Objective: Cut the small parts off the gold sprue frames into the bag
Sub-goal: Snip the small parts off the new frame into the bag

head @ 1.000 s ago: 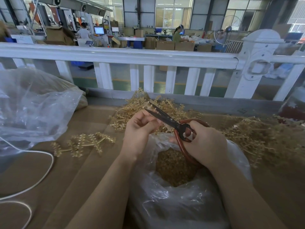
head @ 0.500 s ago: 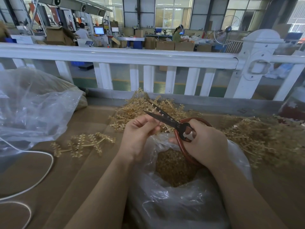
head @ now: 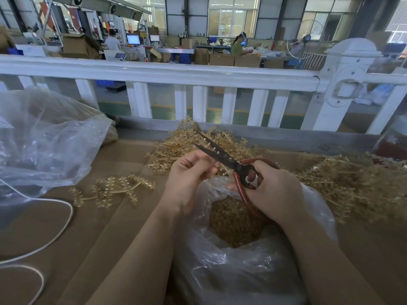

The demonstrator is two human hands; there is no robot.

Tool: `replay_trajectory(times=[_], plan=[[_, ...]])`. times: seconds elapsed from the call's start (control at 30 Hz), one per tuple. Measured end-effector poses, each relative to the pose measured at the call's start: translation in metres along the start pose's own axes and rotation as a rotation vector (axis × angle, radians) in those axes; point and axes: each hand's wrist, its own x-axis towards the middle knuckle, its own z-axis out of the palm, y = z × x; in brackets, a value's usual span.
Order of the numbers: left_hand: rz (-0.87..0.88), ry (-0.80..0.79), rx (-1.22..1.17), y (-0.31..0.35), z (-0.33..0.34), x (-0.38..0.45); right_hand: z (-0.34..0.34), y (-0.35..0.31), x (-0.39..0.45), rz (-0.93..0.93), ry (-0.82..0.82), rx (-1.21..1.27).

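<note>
A gold sprue frame is pinched by the curled fingers of the left hand, and it is held between the blades of the scissors, just above the mouth of the clear bag. The red handles of the scissors are gripped by the right hand. Compared with the picture of half a second ago, the blades are opened a little wider and the left hand is lifted slightly; the bag and the piles are not moved.

The clear bag stands near, between the forearms, and a heap of small gold parts is seen inside it. A second bag of thin plastic lies at the left; its content cannot be told. One loose frame lies on the brown table at the left of the hands. One pile of frames is placed far behind the hands and a bigger pile at the right. A white cable is curved over the left part of the table. No writing can be read.
</note>
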Motion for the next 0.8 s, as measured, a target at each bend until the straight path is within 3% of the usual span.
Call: replay_trajectory(times=[0.8], plan=[[0.050, 0.023, 0.088, 0.0016, -0.0086, 0.0000, -0.0032, -0.0018, 0.0017, -0.017, -0.030, -0.015]])
